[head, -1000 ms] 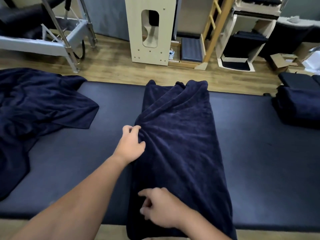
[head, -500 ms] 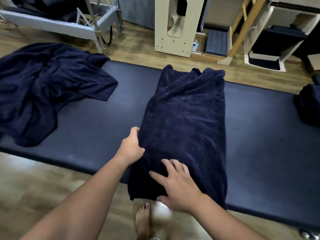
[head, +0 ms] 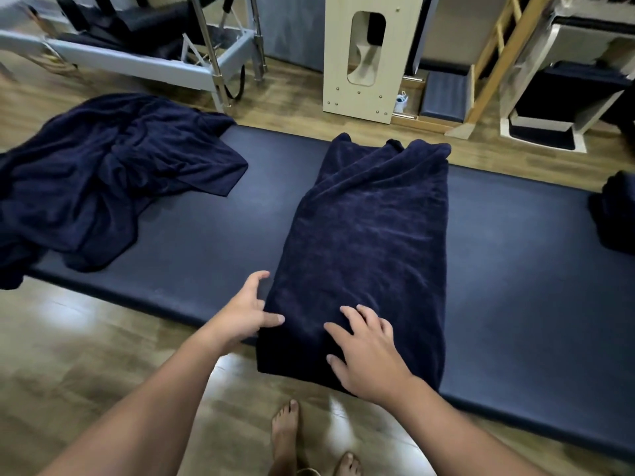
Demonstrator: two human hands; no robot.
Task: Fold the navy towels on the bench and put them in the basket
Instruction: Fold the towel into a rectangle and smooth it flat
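Observation:
A navy towel, folded into a long strip, lies across the dark padded bench, its near end hanging over the front edge. My left hand touches the strip's left edge near the front, fingers spread. My right hand rests flat on the near end with straight fingers. A second navy towel lies crumpled on the bench's left end. More navy fabric sits at the right edge, cut off by the frame. No basket is in view.
Wooden floor lies in front, with my bare feet below the bench edge. Behind the bench stand a grey metal frame, a pale wooden unit and a wooden ladder piece.
The view has pulled back and tilted down. My left hand slid down the towel's left edge toward the front. My right hand went from curled fingers to lying flat on the near end.

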